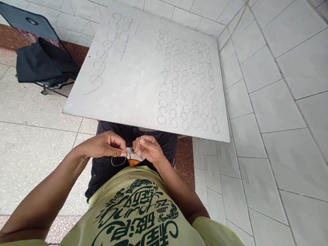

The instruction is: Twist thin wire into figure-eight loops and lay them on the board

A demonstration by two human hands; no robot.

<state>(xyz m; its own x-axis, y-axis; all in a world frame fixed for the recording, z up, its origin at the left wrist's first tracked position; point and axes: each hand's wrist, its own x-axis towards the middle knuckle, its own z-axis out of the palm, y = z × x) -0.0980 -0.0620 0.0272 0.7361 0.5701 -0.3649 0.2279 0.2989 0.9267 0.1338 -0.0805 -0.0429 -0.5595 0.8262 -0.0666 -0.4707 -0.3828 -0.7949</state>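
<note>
My left hand (pixel 106 145) pinches a thin wire (pixel 118 162) that curls into a loop just below its fingers. My right hand (pixel 148 148) is closed too, pinching the same wire's other end; a short tail rises from it. Both hands meet over my lap, just in front of the near edge of a white board (pixel 133 85). A small white and orange thing (pixel 133 159) sits under the fingers; I cannot make out what it is. On the board lie several rows of bent wire loops (pixel 187 82) at the right and a sparser group of wire loops (pixel 110 44) at the left.
The board rests over my knees and leans towards a white tiled wall (pixel 276 102) on the right. A dark folding chair with black cloth (pixel 43 63) stands on the floor at the upper left. Pale speckled floor tiles (pixel 33 147) lie to the left.
</note>
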